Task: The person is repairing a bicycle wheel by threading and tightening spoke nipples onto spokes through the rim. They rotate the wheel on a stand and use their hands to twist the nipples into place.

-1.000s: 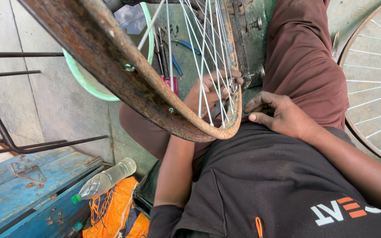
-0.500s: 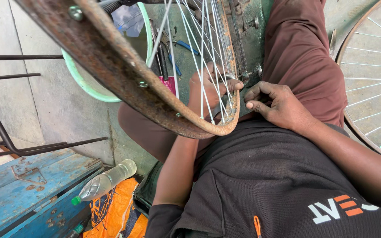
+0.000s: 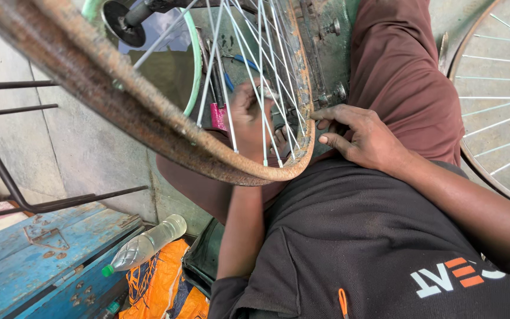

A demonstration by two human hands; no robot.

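Grey concrete floor behind. A rusty wheel rim (image 3: pixel 166 133) arcs across frame centre, resting over the lap. The right hand (image 3: pixel 364 139) touches its lower edge, fingers loosely open; the left hand (image 3: pixel 255 115) (behind spokes) pinches a spoke. Plastic bottle (image 3: pixel 146 243) lies lower left.

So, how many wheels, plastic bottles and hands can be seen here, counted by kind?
Wheels: 2, the rusty wheel and the second wheel
Plastic bottles: 1, the clear bottle
Hands: 2, left hand, right hand
Total: 5
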